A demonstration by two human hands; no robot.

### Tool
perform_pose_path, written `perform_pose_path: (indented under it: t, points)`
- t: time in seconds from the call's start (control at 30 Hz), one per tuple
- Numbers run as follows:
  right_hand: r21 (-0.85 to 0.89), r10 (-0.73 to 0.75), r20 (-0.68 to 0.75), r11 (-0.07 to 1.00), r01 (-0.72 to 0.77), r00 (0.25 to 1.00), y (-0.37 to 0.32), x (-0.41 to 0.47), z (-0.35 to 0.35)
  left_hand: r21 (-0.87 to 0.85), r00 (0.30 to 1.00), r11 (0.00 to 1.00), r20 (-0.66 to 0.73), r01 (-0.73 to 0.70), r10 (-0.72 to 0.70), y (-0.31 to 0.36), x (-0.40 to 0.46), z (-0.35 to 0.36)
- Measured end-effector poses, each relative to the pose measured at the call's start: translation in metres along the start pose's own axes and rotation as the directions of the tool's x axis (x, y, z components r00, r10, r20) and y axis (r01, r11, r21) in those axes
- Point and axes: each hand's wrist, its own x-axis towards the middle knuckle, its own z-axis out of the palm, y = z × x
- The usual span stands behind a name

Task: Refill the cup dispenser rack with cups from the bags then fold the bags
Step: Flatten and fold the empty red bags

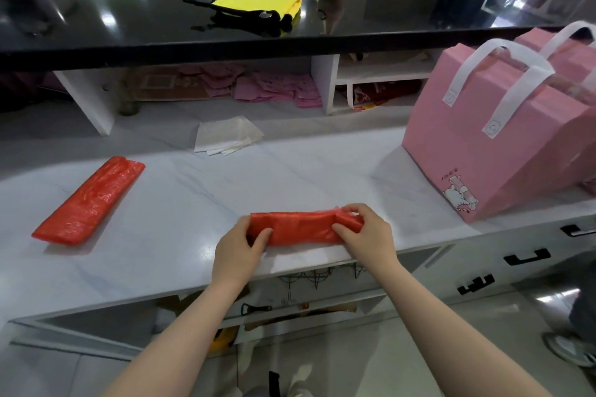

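Head view
Folded bag: a red, crinkled plastic bag [301,228] folded into a short flat strip, lying near the front edge of the white marble-patterned counter [200,203].
Left hand [237,251]: pinches the strip's left end — thumb on top.
Right hand [367,230]: fingers curled over the right end, gripping it.
Second bag: a longer folded red plastic strip [90,200] lies well apart to the left.
Right side: a pink paper carrier bag with white handles [490,138] stands on the counter.

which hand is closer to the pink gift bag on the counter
Right. The right hand grips the red bag's end on the side toward the pink gift bag; the left hand grips the far end.
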Motion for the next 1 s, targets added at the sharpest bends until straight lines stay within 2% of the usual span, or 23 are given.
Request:
perform_pose_path:
  t: [0.07,0.23,0.33,0.43,0.47,0.53,0.57,0.6,0.67,0.7,0.83,1.0]
  points:
    - [-0.028,0.012,0.002,1.000,-0.012,1.000,-0.002,0.004,0.006,-0.042,0.998,0.998,-0.015,0.055,-0.056,0.000,0.000,0.002]
    - [-0.144,-0.082,0.047,0.986,0.088,0.995,-0.004,0.009,0.015,-0.036,0.996,0.996,-0.030,0.083,-0.084,-0.001,0.000,0.004]
    - [-0.181,-0.050,0.061,0.982,0.060,0.997,-0.006,0.012,0.019,-0.060,0.992,0.992,-0.056,0.108,-0.112,0.001,0.000,0.003]
    - [-0.177,-0.016,0.143,0.983,0.041,0.990,-0.006,0.015,0.023,-0.052,0.989,0.991,-0.067,0.125,-0.129,0.006,0.003,-0.002]
    - [-0.188,-0.015,0.167,0.981,0.047,0.986,-0.006,0.016,0.024,0.023,0.993,0.997,-0.095,0.072,-0.069,0.009,0.003,-0.004]
    - [-0.204,-0.032,0.195,0.976,0.072,0.980,-0.007,0.018,0.030,0.248,0.975,0.956,-0.114,-0.156,0.189,0.011,0.004,-0.008]
    - [-0.203,-0.038,0.201,0.976,0.080,0.979,-0.008,0.018,0.032,0.350,0.949,0.894,-0.039,-0.281,0.314,0.011,0.005,-0.008]
    - [-0.201,-0.043,0.206,0.976,0.085,0.978,-0.009,0.019,0.035,0.404,0.928,0.837,0.112,-0.370,0.356,0.010,0.005,-0.009]
    - [-0.192,-0.036,0.208,0.978,0.077,0.978,-0.014,0.020,0.042,0.449,0.888,0.790,0.384,-0.418,0.252,0.002,0.006,-0.011]
    - [-0.179,-0.025,0.205,0.982,0.063,0.978,-0.016,0.021,0.044,0.460,0.875,0.788,0.441,-0.409,0.197,-0.006,0.008,-0.011]
    - [-0.143,-0.017,0.187,0.989,0.044,0.982,-0.025,0.024,0.049,0.478,0.859,0.780,0.492,-0.404,0.143,-0.024,0.013,-0.018]
    - [-0.274,-0.057,0.267,0.952,0.133,0.962,-0.045,0.029,0.059,0.454,0.896,0.831,0.430,-0.321,0.111,-0.043,0.011,-0.043]
